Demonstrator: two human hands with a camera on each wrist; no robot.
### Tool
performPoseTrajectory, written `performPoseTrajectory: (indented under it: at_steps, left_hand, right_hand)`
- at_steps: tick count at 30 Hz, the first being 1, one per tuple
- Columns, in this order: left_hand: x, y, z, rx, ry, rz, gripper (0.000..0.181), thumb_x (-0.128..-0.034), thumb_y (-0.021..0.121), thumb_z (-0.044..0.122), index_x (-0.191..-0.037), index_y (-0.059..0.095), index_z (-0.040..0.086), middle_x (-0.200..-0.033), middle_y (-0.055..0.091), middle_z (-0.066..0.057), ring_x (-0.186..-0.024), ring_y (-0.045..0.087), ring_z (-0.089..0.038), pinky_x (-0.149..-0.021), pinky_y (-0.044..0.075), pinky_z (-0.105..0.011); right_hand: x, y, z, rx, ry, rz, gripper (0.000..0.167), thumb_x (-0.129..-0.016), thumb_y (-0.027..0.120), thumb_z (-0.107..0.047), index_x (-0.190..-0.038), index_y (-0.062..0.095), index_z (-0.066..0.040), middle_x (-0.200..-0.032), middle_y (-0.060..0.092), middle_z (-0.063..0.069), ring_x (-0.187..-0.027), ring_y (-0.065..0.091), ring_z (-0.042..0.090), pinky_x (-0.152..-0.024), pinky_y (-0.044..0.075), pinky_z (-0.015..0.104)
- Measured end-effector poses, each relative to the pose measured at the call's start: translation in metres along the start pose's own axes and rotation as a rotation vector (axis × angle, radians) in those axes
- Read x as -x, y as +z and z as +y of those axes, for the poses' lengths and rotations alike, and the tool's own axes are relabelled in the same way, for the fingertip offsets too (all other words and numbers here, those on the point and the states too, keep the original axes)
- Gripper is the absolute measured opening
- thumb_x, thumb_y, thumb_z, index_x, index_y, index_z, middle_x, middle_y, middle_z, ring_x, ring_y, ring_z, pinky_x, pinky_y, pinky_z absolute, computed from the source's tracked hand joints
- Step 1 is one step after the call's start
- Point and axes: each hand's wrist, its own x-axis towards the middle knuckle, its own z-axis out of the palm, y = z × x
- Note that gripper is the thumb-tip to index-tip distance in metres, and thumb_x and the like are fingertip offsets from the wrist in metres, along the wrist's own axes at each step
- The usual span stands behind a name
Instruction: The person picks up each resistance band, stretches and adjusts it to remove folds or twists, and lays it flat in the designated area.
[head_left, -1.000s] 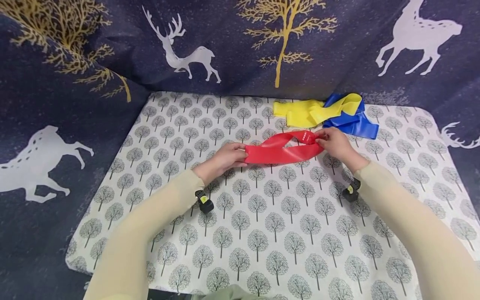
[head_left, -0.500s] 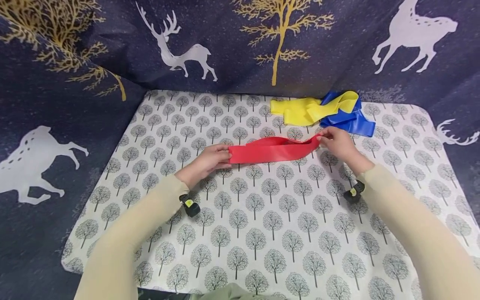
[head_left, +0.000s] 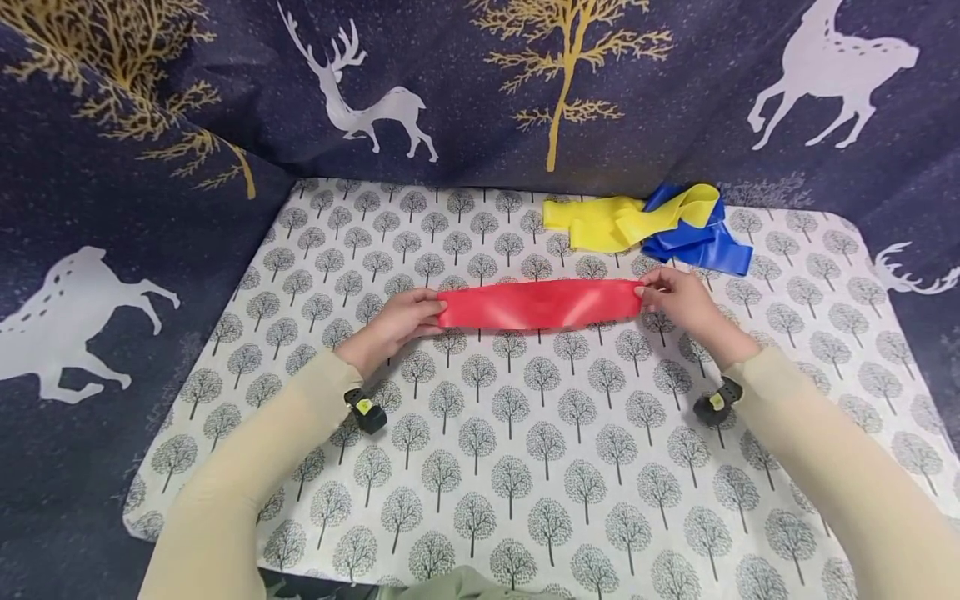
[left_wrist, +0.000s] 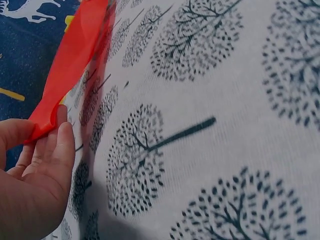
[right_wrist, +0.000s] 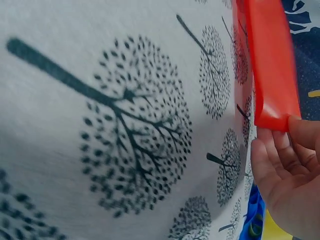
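A flat red band stretches straight between the two hands, above the tree-print cloth. My left hand pinches its left end; in the left wrist view that hand has the thumb on top of the band and the fingers beneath. The right end is pinched by my right hand. In the right wrist view the thumb of this hand lies against the folded end of the band, fingers under it.
Behind the red band, near the back edge of the tree-print cloth, a yellow band lies partly over a blue band. A dark hanging cloth with white deer and gold trees stands behind.
My left hand has moved left and my right hand slightly right and down. The red band, an open loop before, is now drawn out flat, its white printing out of sight.
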Motion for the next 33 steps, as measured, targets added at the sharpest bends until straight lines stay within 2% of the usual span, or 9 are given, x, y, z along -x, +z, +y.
performPoseTrajectory:
  at_steps: [4, 7, 11, 15, 20, 22, 24, 28, 33]
  left_hand:
    - [0.001, -0.005, -0.003, -0.013, -0.003, 0.014, 0.04, -0.1025, 0.057, 0.006, -0.139, 0.049, -0.008, -0.095, 0.063, -0.003, -0.071, 0.066, -0.006, -0.074, 0.062, -0.016]
    - [0.002, -0.009, -0.005, -0.014, -0.004, 0.018, 0.042, -0.1021, 0.058, 0.006, -0.14, 0.049, -0.008, -0.093, 0.064, -0.002, -0.071, 0.067, -0.006, -0.073, 0.062, -0.016]
    - [0.003, -0.013, -0.007, -0.018, -0.009, 0.02, 0.043, -0.1022, 0.058, 0.006, -0.141, 0.048, -0.009, -0.09, 0.065, 0.0, -0.071, 0.067, -0.006, -0.074, 0.062, -0.016]
    - [0.002, -0.017, -0.01, -0.05, -0.015, 0.027, 0.043, -0.1027, 0.057, 0.007, -0.142, 0.049, -0.008, -0.093, 0.067, -0.004, -0.07, 0.068, -0.006, -0.074, 0.062, -0.016]
    - [0.003, -0.023, -0.014, -0.111, 0.01, 0.045, 0.04, -0.1032, 0.056, 0.006, -0.14, 0.051, -0.008, -0.095, 0.068, -0.006, -0.068, 0.068, -0.005, -0.071, 0.061, -0.015]
    - [0.004, -0.025, -0.015, -0.138, 0.026, 0.044, 0.04, -0.1031, 0.055, 0.005, -0.14, 0.051, -0.01, -0.096, 0.068, -0.008, -0.068, 0.068, -0.005, -0.071, 0.061, -0.015]
    - [0.004, -0.026, -0.016, -0.158, 0.035, 0.04, 0.039, -0.1029, 0.055, 0.005, -0.139, 0.051, -0.011, -0.095, 0.069, -0.008, -0.068, 0.067, -0.005, -0.07, 0.061, -0.015]
    - [0.006, -0.028, -0.016, -0.196, 0.032, 0.035, 0.041, -0.1028, 0.056, 0.005, -0.139, 0.051, -0.012, -0.094, 0.071, -0.011, -0.066, 0.068, -0.004, -0.069, 0.061, -0.015]
    - [0.01, -0.033, -0.015, -0.242, 0.024, 0.036, 0.041, -0.1026, 0.056, 0.005, -0.14, 0.051, -0.013, -0.106, 0.071, -0.022, -0.065, 0.067, -0.003, -0.068, 0.061, -0.015]
  right_hand:
    - [0.006, 0.004, 0.001, -0.073, 0.024, -0.048, 0.027, -0.104, 0.057, -0.012, -0.12, 0.057, 0.009, -0.084, 0.065, -0.014, -0.073, 0.062, -0.005, -0.071, 0.057, 0.015]
    - [0.01, 0.006, 0.002, -0.102, 0.033, -0.079, 0.028, -0.104, 0.056, -0.011, -0.122, 0.055, 0.011, -0.085, 0.066, -0.013, -0.073, 0.063, -0.005, -0.072, 0.059, 0.015]
    - [0.015, 0.011, 0.0, -0.154, 0.043, -0.118, 0.029, -0.104, 0.055, -0.008, -0.123, 0.052, 0.014, -0.091, 0.068, -0.004, -0.074, 0.064, -0.005, -0.075, 0.062, 0.017]
    - [0.022, 0.014, 0.0, -0.193, 0.072, -0.141, 0.029, -0.103, 0.054, -0.005, -0.124, 0.052, 0.015, -0.09, 0.066, -0.007, -0.075, 0.065, -0.004, -0.077, 0.062, 0.017]
    - [0.029, 0.014, 0.005, -0.411, 0.207, -0.207, 0.011, -0.102, 0.056, -0.006, -0.109, 0.065, -0.004, -0.084, 0.066, -0.013, -0.073, 0.066, 0.0, -0.074, 0.061, 0.016]
    - [0.031, 0.015, 0.005, -0.502, 0.253, -0.221, 0.014, -0.102, 0.057, -0.005, -0.099, 0.066, -0.014, -0.083, 0.068, -0.011, -0.072, 0.067, 0.001, -0.073, 0.062, 0.016]
    - [0.033, 0.016, 0.006, -0.547, 0.264, -0.228, 0.02, -0.102, 0.057, -0.003, -0.094, 0.067, -0.018, -0.083, 0.068, -0.01, -0.071, 0.068, 0.001, -0.073, 0.062, 0.015]
    - [0.038, 0.019, 0.006, -0.538, 0.264, -0.238, 0.012, -0.101, 0.057, -0.002, -0.099, 0.065, -0.01, -0.083, 0.067, -0.008, -0.069, 0.068, 0.001, -0.073, 0.062, 0.015]
    - [0.046, 0.023, 0.005, -0.518, 0.277, -0.243, 0.008, -0.101, 0.058, -0.001, -0.104, 0.063, -0.006, -0.083, 0.068, -0.007, -0.07, 0.069, 0.002, -0.073, 0.062, 0.016]
